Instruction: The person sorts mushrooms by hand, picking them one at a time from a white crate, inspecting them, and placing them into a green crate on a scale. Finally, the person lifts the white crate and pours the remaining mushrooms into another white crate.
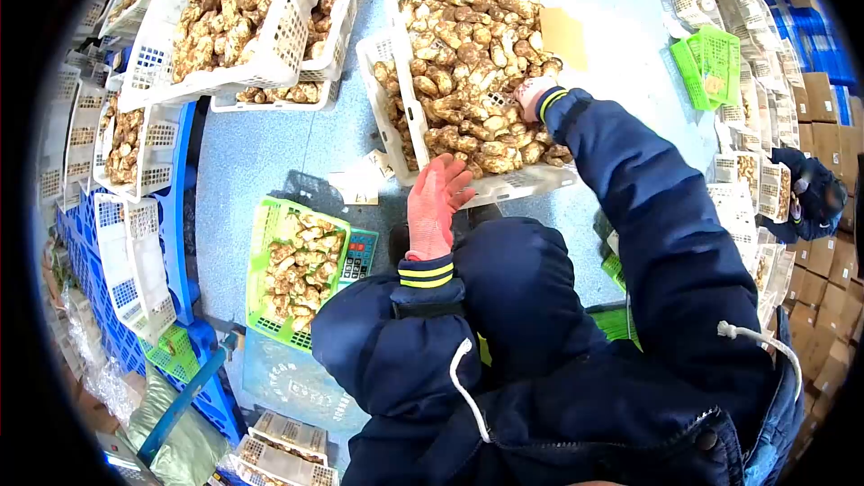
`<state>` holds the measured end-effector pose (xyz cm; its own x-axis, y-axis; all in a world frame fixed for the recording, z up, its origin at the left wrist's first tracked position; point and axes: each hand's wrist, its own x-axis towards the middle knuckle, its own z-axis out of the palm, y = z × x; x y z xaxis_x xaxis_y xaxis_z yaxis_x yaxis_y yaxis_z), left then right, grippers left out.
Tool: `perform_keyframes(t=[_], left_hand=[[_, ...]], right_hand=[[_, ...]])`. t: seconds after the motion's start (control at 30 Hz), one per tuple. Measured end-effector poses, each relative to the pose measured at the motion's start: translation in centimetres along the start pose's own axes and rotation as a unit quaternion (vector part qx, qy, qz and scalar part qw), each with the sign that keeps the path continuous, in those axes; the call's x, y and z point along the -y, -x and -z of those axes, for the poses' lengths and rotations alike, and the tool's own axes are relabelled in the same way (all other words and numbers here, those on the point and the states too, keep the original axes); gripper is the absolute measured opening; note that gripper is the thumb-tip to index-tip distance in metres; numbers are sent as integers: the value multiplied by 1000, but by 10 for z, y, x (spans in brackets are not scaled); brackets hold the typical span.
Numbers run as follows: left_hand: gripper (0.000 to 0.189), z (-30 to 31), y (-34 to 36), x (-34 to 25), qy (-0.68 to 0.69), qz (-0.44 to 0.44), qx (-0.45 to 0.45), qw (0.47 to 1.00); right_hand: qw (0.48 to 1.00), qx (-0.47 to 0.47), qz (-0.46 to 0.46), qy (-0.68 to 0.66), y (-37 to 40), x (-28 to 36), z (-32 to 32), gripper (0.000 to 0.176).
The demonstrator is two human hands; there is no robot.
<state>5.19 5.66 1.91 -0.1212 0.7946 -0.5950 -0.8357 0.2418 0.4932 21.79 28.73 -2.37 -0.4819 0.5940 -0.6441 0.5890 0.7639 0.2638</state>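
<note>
A large white crate (531, 182) full of brown-and-white mushrooms (481, 45) stands in front of me, overlapping a second white crate (376, 52) at its left. My left hand (434, 207), in a pink-red glove, is over the crate's near edge with its fingers stretched apart and nothing in them. Towards the crate's right side, my right hand (536, 94) reaches down among the mushrooms; its fingertips are partly hidden, and I cannot tell whether they grip one. Flat tan cardboard (563, 36) lies over the crate's right rim.
A green basket of mushrooms (255, 283) rests on a scale (360, 252) at my left. Stacked white crates of mushrooms (292, 31) stand at upper left. Green baskets (706, 63) and rows of white crates are at right, where another person (814, 198) works. Cardboard boxes (819, 279) line the far right.
</note>
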Motion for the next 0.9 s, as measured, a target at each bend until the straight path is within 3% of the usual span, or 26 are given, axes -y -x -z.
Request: perform_keyframes(t=[0.03, 0.13, 0.17, 0.23, 0.27, 0.3, 0.37, 0.43, 0.5, 0.53, 0.57, 0.63, 0.7, 0.77, 0.87, 0.9], left_hand=[[40, 0, 0, 0, -2, -4, 5, 1000], [41, -2, 1, 1, -5, -5, 11, 1000], [43, -2, 0, 0, -11, -4, 0, 1000], [39, 1, 4, -1, -6, -6, -28, 1000], [38, 3, 4, 0, -9, -19, -20, 1000], [36, 4, 3, 2, -12, -31, -9, 999], [34, 0, 0, 0, 0, -28, 9, 1000], [33, -3, 1, 2, -26, -18, -2, 999], [33, -3, 3, 1, -9, -22, 17, 1000], [33, -3, 4, 0, -3, -21, 7, 1000], [33, -2, 5, -1, 0, -19, -3, 1000], [33, 1, 6, -3, -10, -21, -8, 1000], [33, 5, 4, -1, 10, -34, 6, 999], [34, 4, 1, -1, 10, -26, -3, 1000], [34, -1, 1, 0, -5, -23, -20, 1000], [33, -2, 1, 0, 4, -22, -10, 1000]], right_hand=[[1000, 26, 7, -13, 1, -4, 2, 36], [994, -47, 35, -90, 9, -11, -12, 48], [987, -90, 44, -129, 8, -13, -17, 42], [979, -55, -3, -197, 12, -13, -5, 35], [982, -79, -51, -164, 18, -8, 0, 27], [955, -132, -18, -263, 28, -14, 6, 23], [940, -127, -69, -309, 55, -18, 36, 25], [853, -166, 3, -495, 44, -36, 15, 30], [716, -61, 46, -694, 53, -43, 19, 33], [818, -153, 14, -554, 55, -42, 20, 35], [888, -197, -22, -415, 57, -44, 23, 35], [892, -164, -75, -415, 55, -48, 29, 32], [906, -206, -11, -368, 40, -41, 26, 32], [933, -118, 3, -339, 40, -12, 41, 39], [948, -142, 56, -280, 16, 29, 30, 49], [933, -248, 41, -259, 5, 36, 16, 43]])
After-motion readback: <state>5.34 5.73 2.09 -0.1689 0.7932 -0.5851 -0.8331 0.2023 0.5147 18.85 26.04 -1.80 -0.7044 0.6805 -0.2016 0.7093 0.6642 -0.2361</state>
